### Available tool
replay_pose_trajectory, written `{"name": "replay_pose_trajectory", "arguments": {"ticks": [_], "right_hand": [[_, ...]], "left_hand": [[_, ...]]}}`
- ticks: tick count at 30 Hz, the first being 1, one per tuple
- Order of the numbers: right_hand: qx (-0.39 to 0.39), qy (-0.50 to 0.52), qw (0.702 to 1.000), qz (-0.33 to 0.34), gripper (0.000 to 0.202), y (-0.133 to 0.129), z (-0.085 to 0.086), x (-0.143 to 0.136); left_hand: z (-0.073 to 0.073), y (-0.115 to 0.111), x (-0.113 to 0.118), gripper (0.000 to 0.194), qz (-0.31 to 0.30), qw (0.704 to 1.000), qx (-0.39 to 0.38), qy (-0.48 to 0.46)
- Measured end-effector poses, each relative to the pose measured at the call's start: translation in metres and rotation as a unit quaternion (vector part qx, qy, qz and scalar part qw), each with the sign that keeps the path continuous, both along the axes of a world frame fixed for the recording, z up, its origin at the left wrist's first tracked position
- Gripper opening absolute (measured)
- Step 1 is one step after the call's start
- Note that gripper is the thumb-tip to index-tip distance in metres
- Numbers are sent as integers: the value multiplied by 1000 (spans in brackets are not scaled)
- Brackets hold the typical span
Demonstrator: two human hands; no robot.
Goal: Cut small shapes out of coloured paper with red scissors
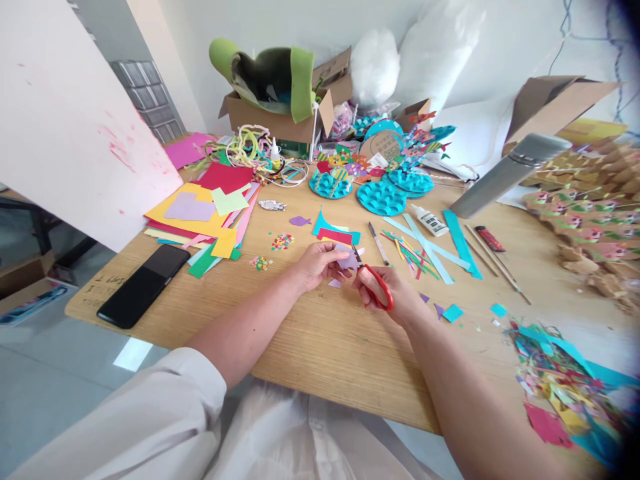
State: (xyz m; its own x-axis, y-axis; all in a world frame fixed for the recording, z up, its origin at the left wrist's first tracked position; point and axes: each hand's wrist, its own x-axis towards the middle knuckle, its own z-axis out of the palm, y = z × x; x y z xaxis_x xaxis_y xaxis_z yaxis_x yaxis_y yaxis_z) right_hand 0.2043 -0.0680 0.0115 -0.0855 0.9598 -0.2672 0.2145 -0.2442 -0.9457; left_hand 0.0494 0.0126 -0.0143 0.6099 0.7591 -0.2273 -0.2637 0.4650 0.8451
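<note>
Near the middle of the wooden table, my left hand [323,263] pinches a small piece of purple paper [346,257]. My right hand [385,290] is closed round the red handles of a pair of scissors [384,293], whose dark blades reach the paper's right edge. Just beyond my hands lie red paper [334,236] and turquoise paper [323,220]. A purple paper fish [300,221] rests farther left. Beneath the hands is a purple scrap [335,283]. Purple and turquoise bits lie right of my right wrist, among them a turquoise square [453,313].
A black phone [143,285] and stacked coloured paper [193,207] lie left. Beyond are turquoise decorated discs [381,197] and a cardboard box [275,123]. Rightward are a pen [379,243], paper strips [430,248], a glue bottle [429,221], a grey flask [507,177] and a scrap heap [555,373].
</note>
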Motion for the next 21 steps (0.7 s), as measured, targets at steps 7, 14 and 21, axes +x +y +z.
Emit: {"name": "replay_pose_trajectory", "arguments": {"ticks": [7,14,21], "right_hand": [[-6,-1,1000,3,53,1,-1,0],[-4,-12,1000,7,54,-1,-2,1],[-6,-11,1000,12,51,0,-5,1]], "left_hand": [[-1,0,0,24,2,1000,6,3],[-2,1,1,20,32,999,8,8],[-6,3,1,21,49,998,36,4]]}}
